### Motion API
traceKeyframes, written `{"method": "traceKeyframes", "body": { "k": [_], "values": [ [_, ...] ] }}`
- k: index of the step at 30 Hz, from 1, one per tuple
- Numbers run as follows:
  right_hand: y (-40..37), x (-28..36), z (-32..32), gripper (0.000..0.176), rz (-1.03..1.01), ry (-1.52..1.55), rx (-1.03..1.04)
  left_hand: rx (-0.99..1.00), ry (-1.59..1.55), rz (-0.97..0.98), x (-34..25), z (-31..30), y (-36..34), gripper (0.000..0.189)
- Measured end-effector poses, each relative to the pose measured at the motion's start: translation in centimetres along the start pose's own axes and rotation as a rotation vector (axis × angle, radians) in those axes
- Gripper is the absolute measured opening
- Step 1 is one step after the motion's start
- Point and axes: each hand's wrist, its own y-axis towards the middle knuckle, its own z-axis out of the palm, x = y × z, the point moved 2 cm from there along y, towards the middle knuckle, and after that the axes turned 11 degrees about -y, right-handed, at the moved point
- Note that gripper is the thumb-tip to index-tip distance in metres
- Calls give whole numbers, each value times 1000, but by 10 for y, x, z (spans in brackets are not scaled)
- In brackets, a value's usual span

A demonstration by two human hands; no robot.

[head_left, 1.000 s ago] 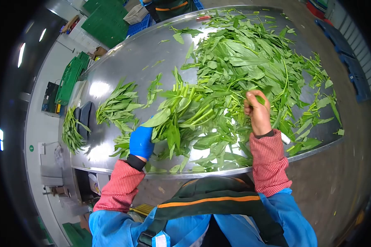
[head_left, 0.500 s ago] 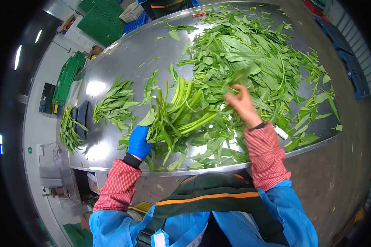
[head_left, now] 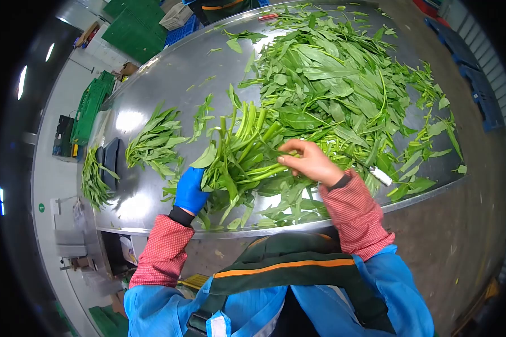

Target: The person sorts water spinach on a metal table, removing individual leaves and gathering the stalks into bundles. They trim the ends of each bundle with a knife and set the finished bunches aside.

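My left hand (head_left: 190, 191), in a blue glove, is closed around a bunch of water spinach (head_left: 239, 151), its thick cut stems pointing up and to the right. Bare and pinched, my right hand (head_left: 310, 162) is at the right side of that bunch, with thumb and forefinger on a thin green stem partly hidden by the fingers. Behind and right of it spreads a big heap of loose water spinach (head_left: 331, 78). A white-handled tool (head_left: 380, 176) lies just right of my right wrist, its other end under leaves.
Two smaller bunches, one nearer (head_left: 154, 140) and one at the table's left end (head_left: 94, 180), lie beside a dark tray (head_left: 111, 163). A red object (head_left: 268, 17) lies at the far edge of the metal table (head_left: 168, 84). Green crates (head_left: 138, 31) and another person (head_left: 225, 7) are beyond.
My right hand has moved left and down from the heap to the side of the held bunch. The loose leaf blurred above it is no longer there. My left hand keeps its hold.
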Motion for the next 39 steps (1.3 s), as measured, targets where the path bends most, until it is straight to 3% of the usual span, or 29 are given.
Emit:
{"method": "traceKeyframes", "body": {
  "k": [2,5,7,10,13,17,19,20,21,23,24,26,29,31,33,35,37,39],
  "values": [
    [-2,4,3,27,-7,67,-50,5,16,4,-1,0,1,67],
    [-7,-2,-28,22,-49,-25,-368,26,41,-24,6,-2,-5,64],
    [-12,-18,-63,20,84,267,-430,38,42,-11,8,-2,-8,65],
    [1,-44,-73,19,105,214,-324,60,29,29,7,-3,-9,67],
    [11,-40,-54,24,-181,-39,-275,98,14,0,8,0,-9,68],
    [15,-12,0,46,-39,-43,353,126,-15,64,-5,8,2,73],
    [7,0,15,40,-75,-33,80,125,-20,90,-9,9,6,75],
    [11,-1,12,30,-155,-19,97,124,-23,86,-11,6,6,75],
    [14,-9,0,21,-139,-203,18,122,-27,80,-12,4,5,75],
    [0,-25,-40,17,-181,678,-130,97,35,83,0,0,-1,74],
    [-2,-37,-62,17,-228,915,-263,82,65,83,5,-2,-5,74],
    [-10,-58,-104,22,-399,1144,-204,86,118,62,7,-6,-12,73],
    [-22,-46,-97,29,-37,699,-474,71,164,113,7,-5,-12,70],
    [-16,-30,-69,37,59,280,-282,86,230,148,6,-3,-10,68],
    [-10,-9,-37,62,-126,-72,-227,126,341,164,0,-1,-3,65],
    [4,-9,-9,45,-442,-305,-301,106,454,206,-17,0,4,64],
    [4,-12,-12,31,-299,-423,-491,127,518,200,-22,-1,7,65],
    [1,-15,-35,27,-76,144,-643,137,532,184,-15,-1,2,67]
  ]
}}
